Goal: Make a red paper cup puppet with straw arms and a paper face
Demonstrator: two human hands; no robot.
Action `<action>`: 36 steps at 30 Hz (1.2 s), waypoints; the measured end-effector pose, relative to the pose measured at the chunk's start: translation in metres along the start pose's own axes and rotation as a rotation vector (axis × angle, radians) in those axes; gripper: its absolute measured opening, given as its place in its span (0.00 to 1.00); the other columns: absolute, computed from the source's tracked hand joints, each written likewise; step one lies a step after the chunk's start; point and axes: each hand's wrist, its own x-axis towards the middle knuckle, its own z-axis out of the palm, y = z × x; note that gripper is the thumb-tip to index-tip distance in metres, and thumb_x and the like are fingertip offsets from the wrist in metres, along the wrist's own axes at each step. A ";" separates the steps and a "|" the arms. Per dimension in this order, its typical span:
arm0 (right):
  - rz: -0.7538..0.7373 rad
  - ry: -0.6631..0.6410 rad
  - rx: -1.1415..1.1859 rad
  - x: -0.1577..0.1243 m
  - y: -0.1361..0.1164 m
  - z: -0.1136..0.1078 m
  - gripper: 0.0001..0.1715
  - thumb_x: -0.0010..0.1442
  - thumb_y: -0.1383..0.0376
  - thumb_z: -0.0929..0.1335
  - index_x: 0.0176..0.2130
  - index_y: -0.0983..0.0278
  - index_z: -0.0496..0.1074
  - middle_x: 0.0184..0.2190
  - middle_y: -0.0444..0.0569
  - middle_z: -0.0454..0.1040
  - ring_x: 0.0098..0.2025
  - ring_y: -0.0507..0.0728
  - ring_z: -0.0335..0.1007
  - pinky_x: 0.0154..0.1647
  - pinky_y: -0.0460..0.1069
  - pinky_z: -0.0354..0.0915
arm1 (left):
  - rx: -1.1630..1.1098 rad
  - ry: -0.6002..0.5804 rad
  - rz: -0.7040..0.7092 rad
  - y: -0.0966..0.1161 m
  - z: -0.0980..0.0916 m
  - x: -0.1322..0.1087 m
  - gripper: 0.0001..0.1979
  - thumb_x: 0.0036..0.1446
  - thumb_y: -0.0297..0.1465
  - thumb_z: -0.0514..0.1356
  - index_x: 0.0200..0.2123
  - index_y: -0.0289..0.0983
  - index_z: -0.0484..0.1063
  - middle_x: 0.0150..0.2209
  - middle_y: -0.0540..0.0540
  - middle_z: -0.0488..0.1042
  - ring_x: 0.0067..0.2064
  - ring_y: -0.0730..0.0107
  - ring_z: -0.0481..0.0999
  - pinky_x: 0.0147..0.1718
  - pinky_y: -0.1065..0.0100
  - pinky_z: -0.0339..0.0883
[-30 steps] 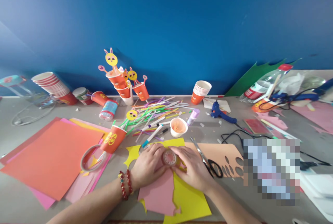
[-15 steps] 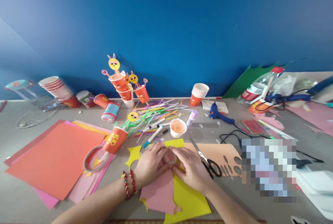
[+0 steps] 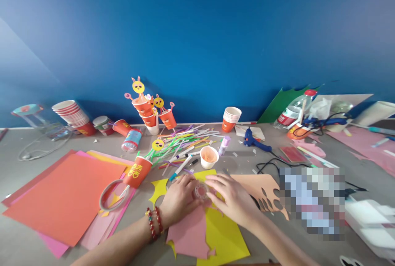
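Note:
A small round tape roll (image 3: 200, 192) with a pink centre rests on a pink paper cut-out (image 3: 189, 235), which lies over a yellow sheet (image 3: 224, 239). My left hand (image 3: 179, 198), with a red bead bracelet at the wrist, curls round the roll's left side. From the right, my right hand (image 3: 233, 200) comes in with its thumb and forefinger closed on the roll's right edge. Both forearms reach in from the bottom of the view.
Orange and pink sheets (image 3: 64, 196) lie at the left beside an orange paper cup (image 3: 137, 172). Behind the hands are coloured straws (image 3: 182, 140), a white cup (image 3: 209, 157), a glue stick (image 3: 224, 145), a blue glue gun (image 3: 251, 139), stacked cups (image 3: 231, 118), bunny cups (image 3: 148, 109) and a tan cut sheet (image 3: 262, 190).
The view has shifted, so the table sits lower and further left. My right hand's fingers have stretched further over the roll and now cover the scissors. The left hand keeps its hold.

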 end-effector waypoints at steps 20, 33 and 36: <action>-0.180 -0.314 -0.599 0.139 -0.008 0.052 0.12 0.58 0.76 0.69 0.27 0.67 0.82 0.27 0.57 0.82 0.42 0.66 0.73 0.57 0.64 0.59 | -0.034 0.010 0.006 0.002 -0.001 0.002 0.22 0.54 0.33 0.67 0.53 0.40 0.72 0.53 0.41 0.74 0.54 0.52 0.72 0.54 0.53 0.68; -0.042 0.281 -0.053 0.105 -0.020 -0.081 0.13 0.70 0.66 0.57 0.46 0.63 0.67 0.37 0.51 0.76 0.37 0.58 0.73 0.39 0.49 0.66 | -0.012 0.004 0.012 0.002 -0.004 -0.001 0.20 0.61 0.40 0.61 0.54 0.40 0.71 0.53 0.41 0.73 0.55 0.52 0.71 0.55 0.52 0.68; 0.108 0.151 0.112 0.063 -0.002 -0.072 0.13 0.71 0.61 0.57 0.44 0.60 0.67 0.33 0.48 0.77 0.31 0.56 0.73 0.33 0.47 0.66 | -0.010 -0.008 0.006 0.002 -0.004 0.000 0.20 0.60 0.40 0.62 0.54 0.40 0.71 0.53 0.42 0.73 0.54 0.53 0.72 0.55 0.52 0.68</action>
